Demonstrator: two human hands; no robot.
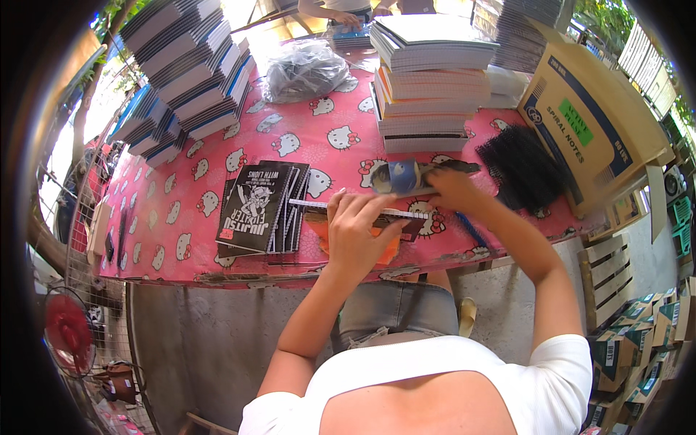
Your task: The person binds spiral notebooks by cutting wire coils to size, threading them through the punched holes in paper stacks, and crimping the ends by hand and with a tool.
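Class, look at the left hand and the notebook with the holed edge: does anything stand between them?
Nothing visible does. The left hand touches the notebook directly, by its holed edge. The blue-printed item lies beyond the notebook, and the black notebooks lie to the left, neither in between.

Head view, from the left of two fisheye cameras worn side by side on my head. The lens looks steeply down and forward from above my white top (428, 355), close behind my fingers (354, 209); the left ones lie near mid-frame. Beyond them, coverage crosses the table (156, 233); edges bow toward the rim.
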